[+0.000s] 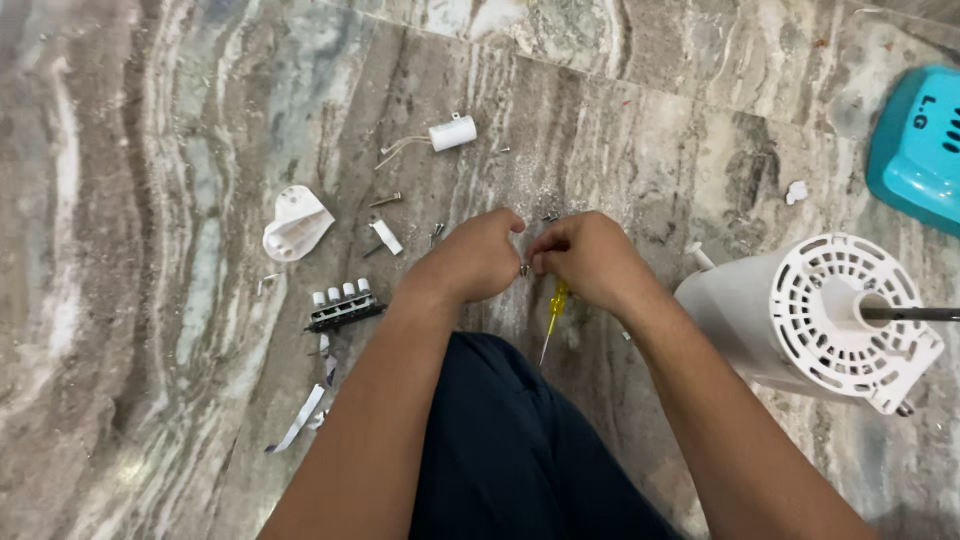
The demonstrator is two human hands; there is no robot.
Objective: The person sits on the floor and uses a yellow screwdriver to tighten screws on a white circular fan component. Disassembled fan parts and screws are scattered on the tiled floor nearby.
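Note:
My left hand (475,257) and my right hand (590,258) meet over the marble floor, fingertips pinched together on a small dark metal part, likely a screw (523,268). Which hand carries it I cannot tell for sure. A yellow-handled screwdriver (553,315) lies on the floor just under my right hand, tip pointing toward me. My knee in dark cloth (510,440) is below the hands.
A white fan motor housing (800,320) with a metal shaft stands at the right, a teal plastic cover (915,145) behind it. At the left lie a white cylindrical capacitor (452,133), a white plastic piece (295,224), a push-button switch block (343,305) and loose screws (385,200).

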